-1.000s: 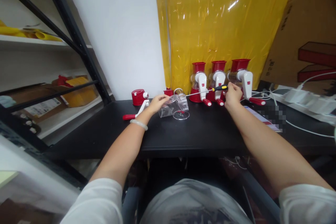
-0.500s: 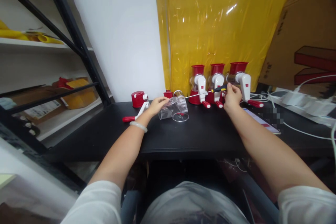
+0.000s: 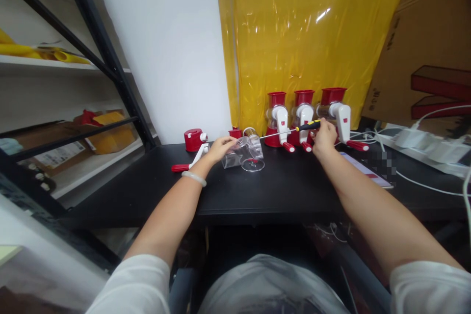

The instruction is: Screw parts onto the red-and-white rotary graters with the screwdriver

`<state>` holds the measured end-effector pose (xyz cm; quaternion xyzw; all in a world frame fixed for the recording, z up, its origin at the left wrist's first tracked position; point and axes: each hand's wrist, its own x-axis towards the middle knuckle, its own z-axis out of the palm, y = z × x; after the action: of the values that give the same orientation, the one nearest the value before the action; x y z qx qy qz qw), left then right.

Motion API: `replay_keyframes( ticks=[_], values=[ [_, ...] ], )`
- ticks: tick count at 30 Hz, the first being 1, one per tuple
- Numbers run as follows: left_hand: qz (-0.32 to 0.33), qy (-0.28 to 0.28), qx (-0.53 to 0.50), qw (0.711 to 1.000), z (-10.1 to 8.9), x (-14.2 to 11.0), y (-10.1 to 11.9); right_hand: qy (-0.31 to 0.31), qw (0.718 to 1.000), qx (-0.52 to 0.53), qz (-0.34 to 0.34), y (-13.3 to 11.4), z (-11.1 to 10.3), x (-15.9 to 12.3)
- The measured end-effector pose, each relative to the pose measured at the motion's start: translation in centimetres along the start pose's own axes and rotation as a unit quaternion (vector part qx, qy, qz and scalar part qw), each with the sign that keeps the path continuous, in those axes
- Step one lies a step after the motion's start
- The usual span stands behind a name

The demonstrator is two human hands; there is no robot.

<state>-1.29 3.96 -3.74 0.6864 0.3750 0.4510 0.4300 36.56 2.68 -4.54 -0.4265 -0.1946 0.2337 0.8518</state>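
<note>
The left hand (image 3: 222,148) is holding a clear plastic housing (image 3: 232,158) lying on the bench (image 3: 287,189); the right hand (image 3: 324,137) is gripping a screwdriver (image 3: 308,126), its tip pointing toward the housing. Screwdriver work is seemingly underway, calling for steady alignment.

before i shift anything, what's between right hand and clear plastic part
In the head view, the screwdriver held in the right hand reaches towards the clear plastic part; two red-and-white grinders stand behind it.
</note>
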Motion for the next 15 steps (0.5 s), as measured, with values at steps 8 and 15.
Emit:
replay_keyframes(
  ticks=[8,15],
  values=[
    [-0.006,0.007,-0.002,1.0,-0.04,0.17,-0.33,0.016,0.999,0.0,0.034,-0.34,0.04,-0.21],
    [0.0,0.004,0.002,1.0,-0.13,0.27,-0.39,0.017,1.0,-0.018,0.012,-0.12,-0.07,-0.16]
  ],
)
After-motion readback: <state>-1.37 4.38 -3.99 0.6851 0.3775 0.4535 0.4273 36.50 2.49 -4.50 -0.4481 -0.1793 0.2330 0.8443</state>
